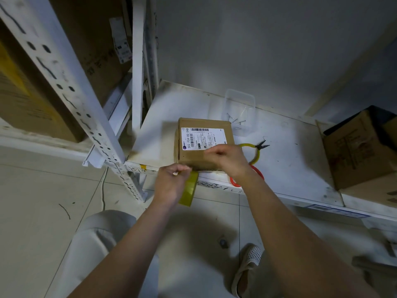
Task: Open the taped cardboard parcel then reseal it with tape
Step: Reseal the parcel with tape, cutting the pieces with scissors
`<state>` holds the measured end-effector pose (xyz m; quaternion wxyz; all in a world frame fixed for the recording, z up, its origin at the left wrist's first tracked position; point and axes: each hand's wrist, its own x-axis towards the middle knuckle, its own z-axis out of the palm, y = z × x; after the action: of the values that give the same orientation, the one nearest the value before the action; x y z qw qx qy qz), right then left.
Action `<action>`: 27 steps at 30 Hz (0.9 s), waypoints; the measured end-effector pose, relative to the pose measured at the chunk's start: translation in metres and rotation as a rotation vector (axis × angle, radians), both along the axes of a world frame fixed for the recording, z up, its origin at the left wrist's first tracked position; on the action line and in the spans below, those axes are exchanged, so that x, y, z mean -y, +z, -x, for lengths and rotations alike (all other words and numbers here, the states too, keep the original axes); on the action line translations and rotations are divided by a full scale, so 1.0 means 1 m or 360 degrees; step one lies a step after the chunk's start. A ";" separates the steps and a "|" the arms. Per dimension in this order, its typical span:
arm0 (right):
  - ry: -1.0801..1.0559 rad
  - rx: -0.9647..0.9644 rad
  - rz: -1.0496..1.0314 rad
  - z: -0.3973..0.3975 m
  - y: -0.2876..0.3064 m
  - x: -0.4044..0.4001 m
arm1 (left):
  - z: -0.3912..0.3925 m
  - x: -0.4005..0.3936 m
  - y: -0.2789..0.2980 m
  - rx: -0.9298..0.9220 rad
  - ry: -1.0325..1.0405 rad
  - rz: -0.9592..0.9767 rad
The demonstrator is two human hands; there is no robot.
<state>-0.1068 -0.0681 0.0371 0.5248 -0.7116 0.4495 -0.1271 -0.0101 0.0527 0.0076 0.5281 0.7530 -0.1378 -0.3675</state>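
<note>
**Tape going onto a small, light parcel at the shelf's front edge**

The small brown cardboard parcel with a white printed shipping label [205, 143] sits on the white metal shelf [290, 168], hard against its front edge and closed on top. Every place below is given from this parcel.

The right hand [225, 157] lies on the parcel's near top edge, fingers bent and pressing down; whether it pinches a tape end there is blurred, so I cannot tell. The left hand [171, 181], just in front of and below the parcel's near left corner, has its grip clamped on the roll of yellowish translucent packing tape [189, 190], which hangs off the shelf edge.

Handling, as a judgement: the parcel looks light and fairly stiff, with walls that would dent under a hard squeeze. 1 flat hand on the lid should pin it while tape is drawn (it may slide on the smooth shelf otherwise). Best hold is across the top or by 2 opposite side faces. The tape is thin, clingy and apt to fold onto itself; keep it taut.

Right of the parcel lie yellow-handled pliers [255, 150] and a red-handled tool [257, 173], partly hidden. Behind it stands a clear plastic tub with nails [239, 112]. Far right is an open brown cardboard box [356, 151].
</note>
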 end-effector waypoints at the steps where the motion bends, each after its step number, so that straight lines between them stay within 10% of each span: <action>1: 0.0175 -0.0043 -0.0102 -0.006 0.003 -0.006 | -0.001 -0.001 0.003 -0.0014 0.0004 0.0023; 8: 0.0181 -0.0296 0.0146 -0.022 -0.006 -0.031 | 0.000 -0.009 0.012 0.0062 -0.0044 -0.0021; 13: 0.0082 -0.0377 0.0413 -0.025 -0.009 -0.037 | 0.001 -0.014 0.019 -0.0547 0.0206 0.0082; 19: 0.0012 -0.0242 0.0466 -0.024 -0.012 -0.032 | 0.005 -0.022 0.017 -0.0436 -0.0417 0.0012; 27: 0.0092 -0.0352 0.0842 -0.037 0.008 -0.017 | 0.001 -0.005 0.002 -0.0289 -0.0051 -0.0207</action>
<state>-0.0700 -0.0513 0.0452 0.2721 -0.8459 0.4347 -0.1464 -0.0115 0.0573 0.0101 0.4825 0.7469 -0.0774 -0.4509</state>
